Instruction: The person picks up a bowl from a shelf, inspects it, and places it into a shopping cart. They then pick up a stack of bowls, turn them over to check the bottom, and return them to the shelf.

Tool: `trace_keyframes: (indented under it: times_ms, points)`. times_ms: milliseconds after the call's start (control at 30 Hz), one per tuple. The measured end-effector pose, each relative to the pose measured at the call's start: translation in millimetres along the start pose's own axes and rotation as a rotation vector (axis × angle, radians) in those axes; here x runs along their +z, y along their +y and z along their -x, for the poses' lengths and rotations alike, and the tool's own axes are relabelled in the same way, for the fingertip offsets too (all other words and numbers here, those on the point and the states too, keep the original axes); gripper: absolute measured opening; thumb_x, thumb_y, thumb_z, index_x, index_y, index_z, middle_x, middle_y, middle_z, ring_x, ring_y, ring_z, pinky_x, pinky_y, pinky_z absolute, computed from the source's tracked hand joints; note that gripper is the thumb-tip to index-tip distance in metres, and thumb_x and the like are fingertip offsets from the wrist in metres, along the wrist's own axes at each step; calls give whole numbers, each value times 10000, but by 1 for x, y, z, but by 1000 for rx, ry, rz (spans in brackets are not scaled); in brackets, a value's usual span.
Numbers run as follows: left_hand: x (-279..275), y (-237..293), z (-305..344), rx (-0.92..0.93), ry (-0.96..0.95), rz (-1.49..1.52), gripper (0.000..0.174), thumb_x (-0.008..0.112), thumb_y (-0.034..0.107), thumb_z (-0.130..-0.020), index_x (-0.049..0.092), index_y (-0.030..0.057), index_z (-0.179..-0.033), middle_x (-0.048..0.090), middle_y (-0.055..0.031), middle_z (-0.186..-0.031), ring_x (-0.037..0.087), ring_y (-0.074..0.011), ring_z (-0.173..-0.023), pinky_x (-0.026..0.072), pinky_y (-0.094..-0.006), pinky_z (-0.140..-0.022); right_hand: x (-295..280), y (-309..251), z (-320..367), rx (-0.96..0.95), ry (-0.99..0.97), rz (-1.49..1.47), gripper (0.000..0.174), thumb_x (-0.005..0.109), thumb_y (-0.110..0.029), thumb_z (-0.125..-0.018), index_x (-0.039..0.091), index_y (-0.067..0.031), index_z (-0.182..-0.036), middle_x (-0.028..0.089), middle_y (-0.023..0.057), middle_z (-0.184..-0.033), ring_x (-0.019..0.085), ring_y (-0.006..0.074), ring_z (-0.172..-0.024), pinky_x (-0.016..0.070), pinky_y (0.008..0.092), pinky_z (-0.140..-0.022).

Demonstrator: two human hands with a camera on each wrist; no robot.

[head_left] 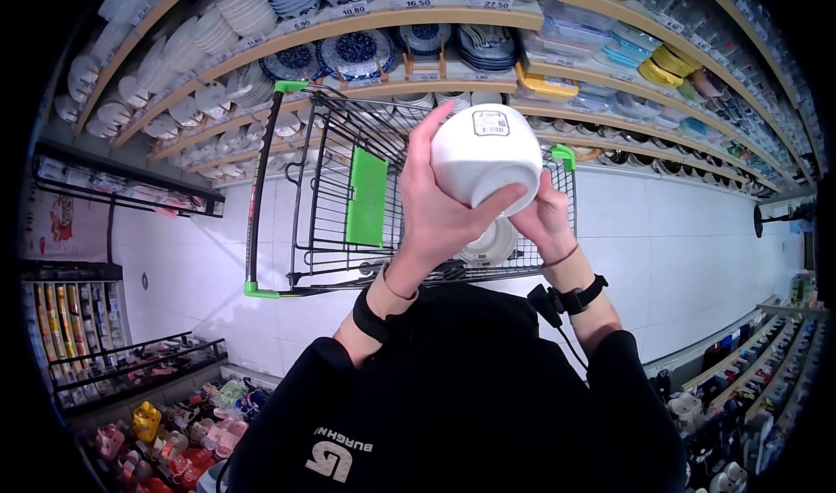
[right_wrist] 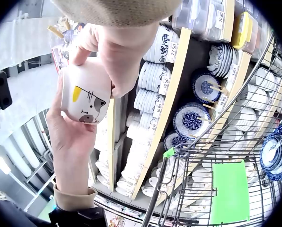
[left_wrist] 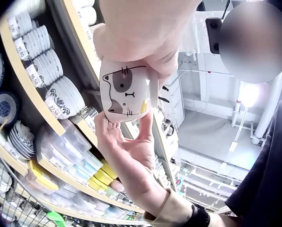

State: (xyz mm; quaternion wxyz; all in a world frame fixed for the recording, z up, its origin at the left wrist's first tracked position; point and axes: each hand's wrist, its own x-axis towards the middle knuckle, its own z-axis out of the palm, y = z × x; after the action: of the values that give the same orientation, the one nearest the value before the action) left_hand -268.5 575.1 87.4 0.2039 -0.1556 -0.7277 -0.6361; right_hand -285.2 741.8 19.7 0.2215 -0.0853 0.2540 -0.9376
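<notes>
A white ceramic bowl (head_left: 470,158) is held up over the shopping cart between both hands, its underside tilted toward me. A barcode sticker (head_left: 491,124) is on its outer wall, and a grey-and-yellow cat face (left_wrist: 127,92) is drawn on the side turned away. My left hand (head_left: 427,201) grips the bowl's left side, the thumb lying across near the foot ring. On the lower right, my right hand (head_left: 549,219) holds it with curled fingers, partly hidden behind the bowl. The right wrist view shows both hands around the cat bowl (right_wrist: 86,90).
Below stands a black wire cart (head_left: 335,188) with a green panel (head_left: 367,197); a white round dish (head_left: 495,242) shows inside it. Shelves (head_left: 392,88) ahead carry plates, blue-patterned bowls and plastic boxes. A rack of colourful shoes (head_left: 187,454) is at lower left.
</notes>
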Motion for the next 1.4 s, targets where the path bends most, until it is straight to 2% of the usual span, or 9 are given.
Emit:
trace_keyframes:
  times_ms: [133,333,933,1033,1133,1233,1333,1367,1400]
  points:
    - [-3,3,-2,129,44,-66,897,895,237,-596,412,19,-1319,548,-161,-1151,591,-274,-1040,504,-369,-851,2,-5,0,-8,-39,24,832,780,-261,-752,330,45,-1381,480,168,-1339,462,277,-1252,342,397,-1084]
    - [-10,6,-1,341,6,-132,741,900,241,-583,542,67,-1209,546,-114,-1059,579,-234,-930,506,-333,-755,4,-16,1,-2,-174,77,857,831,-188,-685,361,21,-1370,521,146,-1306,510,260,-1206,390,387,-1044]
    - [-20,25,0,477,-98,-206,777,918,195,-578,496,90,-1222,442,-150,-1173,537,-238,-1042,536,-332,-803,17,-29,4,-57,-231,168,788,817,-147,-694,408,37,-1341,576,110,-1247,561,189,-1130,431,312,-973]
    - [-14,21,3,436,-6,-85,687,909,239,-582,592,117,-1180,491,-115,-1120,537,-246,-1008,497,-338,-784,21,-30,5,-60,-225,173,793,816,-159,-695,405,40,-1344,568,119,-1251,553,201,-1141,424,321,-980]
    - [-12,10,4,418,0,-60,771,909,254,-583,534,117,-1242,472,-130,-1155,518,-259,-1053,489,-356,-821,27,-32,3,-73,-193,197,806,818,-178,-696,398,42,-1348,556,129,-1258,542,216,-1158,415,332,-991]
    - [-8,-8,7,257,-1,12,804,854,252,-684,422,84,-1342,423,-167,-1272,477,-293,-1131,441,-381,-925,39,-32,2,-113,-120,262,780,806,-173,-729,391,43,-1352,577,124,-1221,562,203,-1127,428,322,-973]
    - [-4,-35,15,114,-16,72,774,738,214,-825,282,38,-1424,336,-194,-1392,428,-309,-1208,351,-394,-1028,52,-33,5,-75,8,539,672,787,-155,-769,431,35,-1306,612,110,-1161,589,172,-1082,447,288,-944]
    - [-3,-35,19,9,-62,240,663,574,247,-952,211,8,-1453,314,-179,-1431,395,-265,-1252,292,-362,-1070,57,-31,5,-101,48,613,498,786,-161,-786,511,8,-1165,633,76,-1061,609,129,-961,464,245,-856]
    - [-4,-37,20,-96,-63,359,650,542,284,-966,214,7,-1454,334,-168,-1415,396,-246,-1249,294,-351,-1066,55,-30,6,-77,57,717,454,791,-167,-784,522,-4,-1112,627,64,-1038,594,117,-933,459,243,-832]
